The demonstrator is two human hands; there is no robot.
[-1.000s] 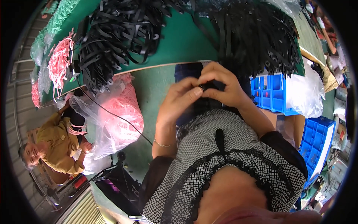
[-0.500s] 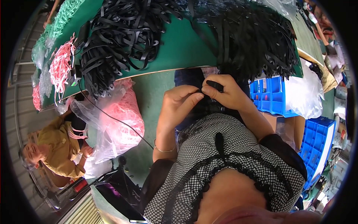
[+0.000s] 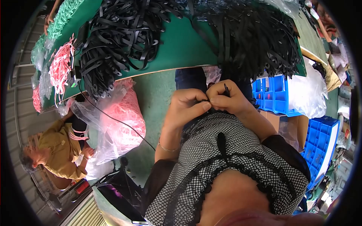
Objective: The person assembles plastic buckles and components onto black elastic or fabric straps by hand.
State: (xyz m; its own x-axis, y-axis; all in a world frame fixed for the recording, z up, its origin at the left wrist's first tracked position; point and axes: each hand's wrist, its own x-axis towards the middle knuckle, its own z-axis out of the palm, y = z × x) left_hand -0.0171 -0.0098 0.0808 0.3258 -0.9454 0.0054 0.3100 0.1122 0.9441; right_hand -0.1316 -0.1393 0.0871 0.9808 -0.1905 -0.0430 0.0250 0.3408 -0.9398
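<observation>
My left hand (image 3: 187,107) and my right hand (image 3: 227,98) meet in front of my waist, thumbs and fingers pinched close together. Between them is a black strap (image 3: 226,89); a short end of it sticks up past the right fingers, and the rest is mostly hidden by my hands. Beyond them, on the green table (image 3: 184,45), lie two big heaps of similar black straps: a left heap (image 3: 120,41) and a right heap (image 3: 256,41) that hangs over the near edge.
Pink straps (image 3: 61,62) and green straps (image 3: 64,19) lie at the table's left. Below stands a clear bag of pink straps (image 3: 124,120), crossed by a thin cable (image 3: 117,122). A seated person (image 3: 62,150) is at the left. Blue crates (image 3: 320,147) and a cardboard box (image 3: 288,128) stand at the right.
Both hands have come slightly lower, toward my body, and closer together. The right fingers have turned, and the strap's end now points up as a narrow edge.
</observation>
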